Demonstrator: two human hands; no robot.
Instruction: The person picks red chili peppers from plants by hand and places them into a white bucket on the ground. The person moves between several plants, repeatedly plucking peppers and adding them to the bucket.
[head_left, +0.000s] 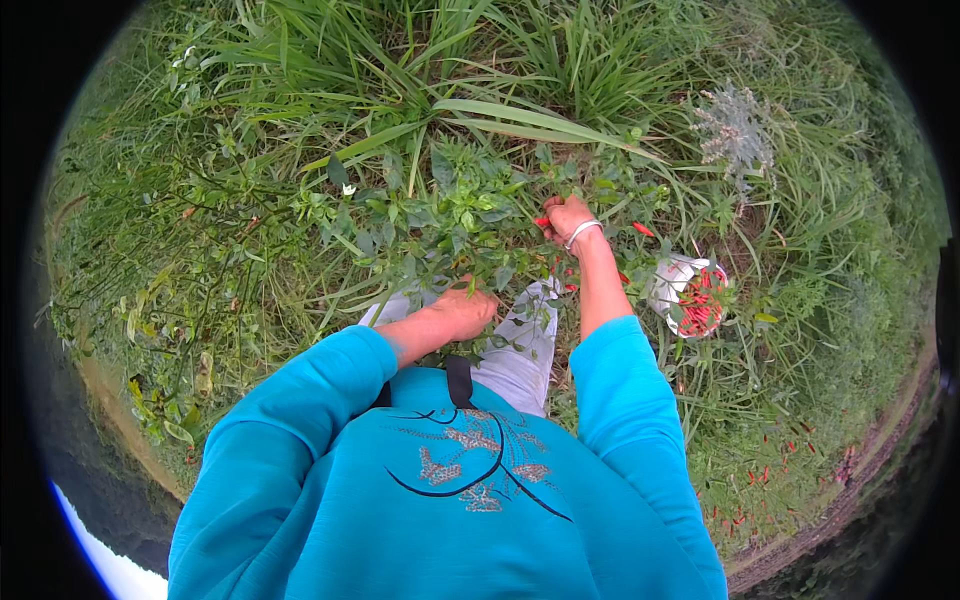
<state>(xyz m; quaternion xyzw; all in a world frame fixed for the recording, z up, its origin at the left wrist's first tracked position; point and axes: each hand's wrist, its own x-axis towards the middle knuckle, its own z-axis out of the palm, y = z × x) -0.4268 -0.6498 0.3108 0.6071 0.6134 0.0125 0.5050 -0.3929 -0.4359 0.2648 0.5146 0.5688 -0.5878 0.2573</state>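
Note:
My right hand (568, 219), with a bracelet at the wrist, has its fingers closed around a red chili pepper (542, 222) among the leaves of a chili plant (469, 202). Closer to my body, my left hand (466, 311) is curled at the lower leaves and stems; what its fingers hold is hidden. Another red chili pepper (643, 229) hangs just right of my right wrist, and smaller red ones show beside that forearm. Right of my right arm, a white container (664, 289) leans in the grass, filled with red chili peppers (701, 304).
Tall grass (405, 67) grows beyond the plant, and a pale dry weed (735, 131) stands at upper right. Leafy branches (225, 217) spread on the left. My white-clad leg (525, 352) is among the foliage. More red peppers (757, 475) grow at lower right.

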